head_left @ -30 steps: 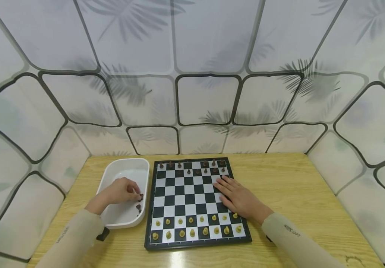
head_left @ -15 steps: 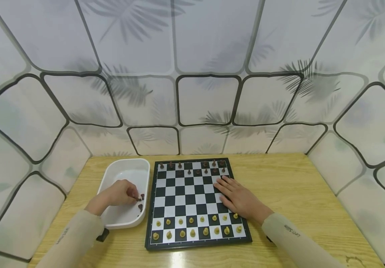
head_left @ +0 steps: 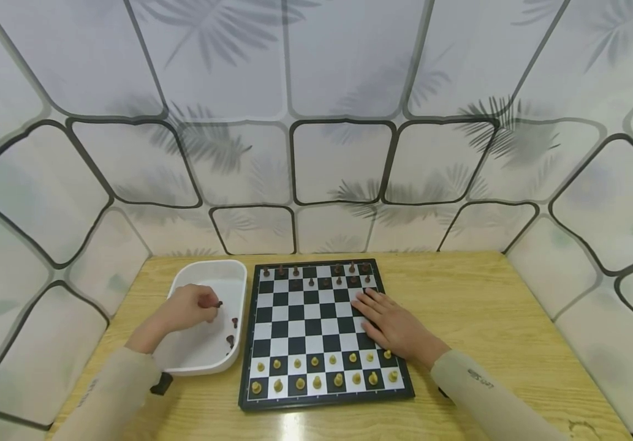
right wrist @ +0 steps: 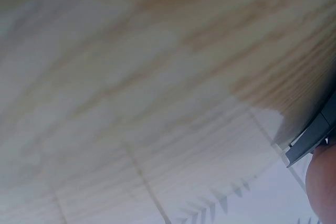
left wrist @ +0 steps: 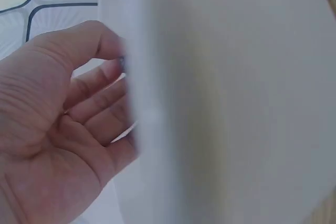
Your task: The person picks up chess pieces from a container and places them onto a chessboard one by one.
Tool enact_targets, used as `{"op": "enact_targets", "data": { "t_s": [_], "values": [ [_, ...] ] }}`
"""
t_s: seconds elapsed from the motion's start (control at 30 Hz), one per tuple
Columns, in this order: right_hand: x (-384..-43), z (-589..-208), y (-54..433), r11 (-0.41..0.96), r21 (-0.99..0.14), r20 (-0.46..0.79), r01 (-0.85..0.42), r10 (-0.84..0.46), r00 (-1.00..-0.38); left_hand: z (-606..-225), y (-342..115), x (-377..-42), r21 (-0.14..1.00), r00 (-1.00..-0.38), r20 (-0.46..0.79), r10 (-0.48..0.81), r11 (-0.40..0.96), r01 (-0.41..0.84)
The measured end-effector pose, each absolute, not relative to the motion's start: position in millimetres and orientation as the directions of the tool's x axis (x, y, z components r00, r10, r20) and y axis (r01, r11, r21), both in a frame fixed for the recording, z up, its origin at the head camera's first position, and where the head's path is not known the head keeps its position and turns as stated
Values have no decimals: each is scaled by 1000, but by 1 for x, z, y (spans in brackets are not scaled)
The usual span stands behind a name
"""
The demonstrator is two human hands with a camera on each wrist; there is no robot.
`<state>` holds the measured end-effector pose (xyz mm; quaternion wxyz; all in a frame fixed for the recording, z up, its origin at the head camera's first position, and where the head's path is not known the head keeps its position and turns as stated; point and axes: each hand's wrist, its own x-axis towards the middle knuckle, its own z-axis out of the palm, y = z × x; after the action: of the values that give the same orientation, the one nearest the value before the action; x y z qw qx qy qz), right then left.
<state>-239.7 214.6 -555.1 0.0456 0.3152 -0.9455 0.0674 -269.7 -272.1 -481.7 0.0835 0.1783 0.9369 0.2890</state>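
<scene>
My left hand (head_left: 190, 308) is over the white plastic tub (head_left: 241, 294), pinching a small dark chess piece (head_left: 219, 304) between thumb and fingers. Its kind cannot be made out; the left wrist view shows only a dark bit of the piece (left wrist: 123, 64), partly behind the tub wall. Two brown chess pieces lie in the tub by its right side: one piece (head_left: 235, 322) farther back, another piece (head_left: 230, 340) nearer. My right hand (head_left: 390, 323) rests flat, fingers extended, on the right side of the chessboard (head_left: 312, 311); in the right wrist view only part of the hand (right wrist: 321, 182) shows.
Two rows of yellow chess pieces (head_left: 317, 383) stand along the board's near side. Brown pieces (head_left: 296, 271) stand on the far rows, with gaps at the left and middle. A wooden table (head_left: 448, 294) lies underneath, with a patterned wall (head_left: 344, 165) behind.
My left hand has picked a dark piece from beside the tub's right wall and moved it back and left, over the tub. The right hand has stayed put.
</scene>
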Motion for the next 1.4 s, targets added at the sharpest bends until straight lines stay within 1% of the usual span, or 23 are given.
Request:
{"op": "enact_targets", "data": {
  "t_s": [0.17,0.33,0.53,0.7,0.83,0.93,1.1,1.17,1.27,1.4],
  "values": [
    [-240,-554,215,790,-104,125,-604,-592,-796,-479,-269,-272,618,-939,-3,344,739,269],
    [-240,-555,215,796,-101,118,-597,-586,-802,-473,-263,-274,637,-943,57,329,715,288],
    [-239,-553,214,786,-105,133,-609,-595,-792,-466,-256,-278,658,-947,129,293,690,303],
    [-240,-551,214,783,-109,123,-612,-600,-790,-458,-246,-280,664,-954,139,264,690,288],
    [-239,-550,214,782,-111,121,-613,-602,-789,-453,-234,-284,676,-952,161,261,673,299],
    [-239,-550,215,783,-109,119,-613,-602,-790,-452,-224,-289,660,-938,212,273,668,343],
    [-239,-551,216,778,-101,139,-620,-606,-783,-450,-207,-299,595,-903,301,306,680,429],
    [-239,-552,216,775,-105,148,-623,-608,-780,-448,-200,-303,584,-895,317,313,680,444],
    [-240,-554,216,773,-104,155,-626,-609,-778,-446,-189,-309,583,-897,313,313,682,441],
    [-241,-556,217,771,-91,164,-630,-612,-773,-444,-175,-314,608,-909,269,318,676,417]
  ]
}}
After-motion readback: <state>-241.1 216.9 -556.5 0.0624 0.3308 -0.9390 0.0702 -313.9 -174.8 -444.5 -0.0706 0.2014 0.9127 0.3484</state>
